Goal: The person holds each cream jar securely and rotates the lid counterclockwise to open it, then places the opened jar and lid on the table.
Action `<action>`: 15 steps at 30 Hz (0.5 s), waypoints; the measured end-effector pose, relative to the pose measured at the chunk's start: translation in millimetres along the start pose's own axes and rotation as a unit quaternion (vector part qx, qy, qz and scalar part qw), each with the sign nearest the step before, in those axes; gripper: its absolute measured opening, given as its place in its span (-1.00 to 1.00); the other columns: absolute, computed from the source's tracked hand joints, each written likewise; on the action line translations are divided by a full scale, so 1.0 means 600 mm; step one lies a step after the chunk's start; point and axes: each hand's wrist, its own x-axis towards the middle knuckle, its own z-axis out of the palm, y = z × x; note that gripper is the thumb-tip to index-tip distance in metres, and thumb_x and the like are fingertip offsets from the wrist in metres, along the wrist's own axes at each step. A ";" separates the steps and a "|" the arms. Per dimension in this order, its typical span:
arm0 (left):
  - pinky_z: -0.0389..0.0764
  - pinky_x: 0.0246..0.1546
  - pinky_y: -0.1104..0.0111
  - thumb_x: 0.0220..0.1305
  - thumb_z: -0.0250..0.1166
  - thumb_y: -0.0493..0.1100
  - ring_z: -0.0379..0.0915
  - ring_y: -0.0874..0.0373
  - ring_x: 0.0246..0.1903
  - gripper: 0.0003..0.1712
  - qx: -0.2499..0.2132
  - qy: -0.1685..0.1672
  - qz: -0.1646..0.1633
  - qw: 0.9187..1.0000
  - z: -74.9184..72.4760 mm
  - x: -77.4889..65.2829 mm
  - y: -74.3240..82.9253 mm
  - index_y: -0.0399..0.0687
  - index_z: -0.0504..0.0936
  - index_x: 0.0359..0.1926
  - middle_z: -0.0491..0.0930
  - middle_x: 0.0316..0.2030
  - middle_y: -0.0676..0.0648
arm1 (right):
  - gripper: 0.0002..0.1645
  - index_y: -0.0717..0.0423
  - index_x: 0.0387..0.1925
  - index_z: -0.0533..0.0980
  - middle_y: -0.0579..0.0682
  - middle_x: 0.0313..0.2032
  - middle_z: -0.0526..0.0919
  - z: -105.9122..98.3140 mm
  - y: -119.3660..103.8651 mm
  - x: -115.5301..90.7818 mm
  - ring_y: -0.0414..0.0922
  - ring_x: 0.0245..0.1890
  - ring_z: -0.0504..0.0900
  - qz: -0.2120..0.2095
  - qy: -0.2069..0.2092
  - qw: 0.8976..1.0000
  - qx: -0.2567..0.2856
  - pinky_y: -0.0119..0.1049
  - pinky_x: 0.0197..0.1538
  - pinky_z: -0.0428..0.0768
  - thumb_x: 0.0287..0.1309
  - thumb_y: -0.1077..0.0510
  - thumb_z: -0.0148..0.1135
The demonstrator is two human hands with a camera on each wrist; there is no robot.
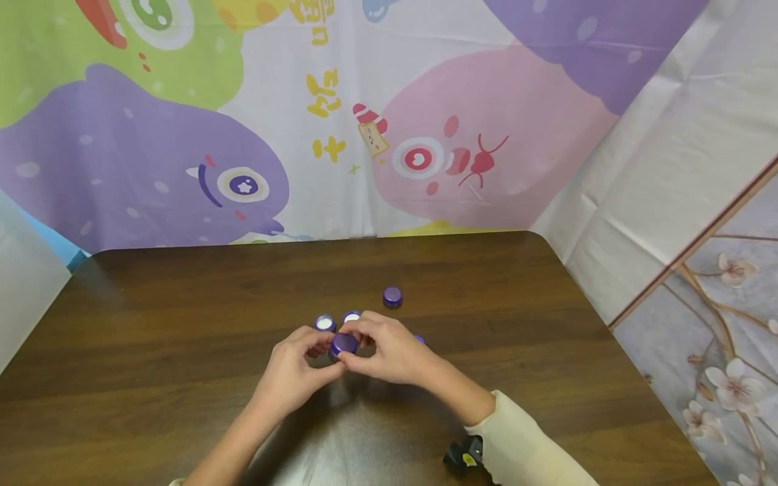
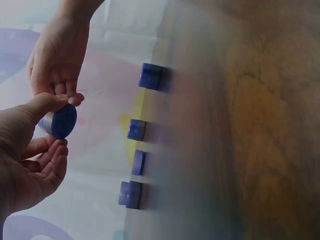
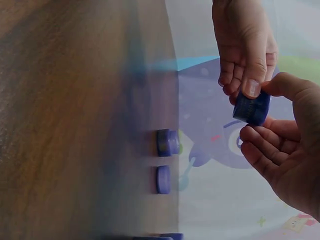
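Backdrop, white cloth [image 1: 343, 196], behind the desk: printed with cartoon creatures in purple, pink and green. Writing: a vertical column of bold yellow characters [image 1: 323, 101], turned on their side and cut off at the top edge.

Desk, dark brown wood-grain top, rounded far corners [image 1: 182, 324].

Panel, pale grey, white blossoms on brown branches [image 1: 735, 388], beyond the desk's right edge.

Sleeve, cream fabric [image 1: 525, 439], on the right forearm.

Left hand [image 1: 292, 371]: thumb and fingers pinching the left side of the held jar.

Right hand [image 1: 389, 351]: thumb and fingers clamped on the same jar from the right.

Black object with yellow mark [image 1: 468, 455], beside the sleeve.

Held jar, round, glossy purple [image 1: 344, 345], raised above the desk between both hands. Faint marks on its side, possibly a label, too blurred to read.

Open jar, purple, narrower neck, white inside [image 1: 325, 323], on the desk just beyond the left hand.

Purple round container [image 1: 392, 297], farther back, apart.

Purple piece [image 2: 150, 76], rightmost of the row, mostly hidden behind the right wrist in the head view.

Flat purple cap, white inside [image 1: 351, 316], near the open jar.
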 end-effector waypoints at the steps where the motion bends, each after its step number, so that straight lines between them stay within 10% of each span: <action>1: 0.60 -0.28 0.41 -0.15 0.51 -0.20 0.54 0.19 -0.34 -0.66 -0.002 0.003 0.006 1.000 0.000 0.000 0.001 -0.20 0.67 -0.28 0.59 -0.35 0.03 | -0.68 0.11 -0.11 0.55 -0.07 -0.36 0.50 -0.003 -0.001 0.000 -0.14 -0.34 0.56 -0.006 -0.002 1.000 -0.005 -0.49 -0.29 0.57 0.11 0.06 0.26; 15: 0.60 -0.22 0.39 -0.15 0.51 -0.27 0.53 0.13 -0.32 -0.64 -0.035 0.025 0.038 0.998 -0.007 0.003 0.011 -0.18 0.67 -0.22 0.57 -0.32 0.04 | -0.68 0.11 -0.06 0.53 -0.08 -0.26 0.52 -0.028 -0.006 0.005 -0.22 -0.27 0.53 -0.070 -0.013 0.997 -0.030 -0.46 -0.17 0.57 0.15 0.09 0.24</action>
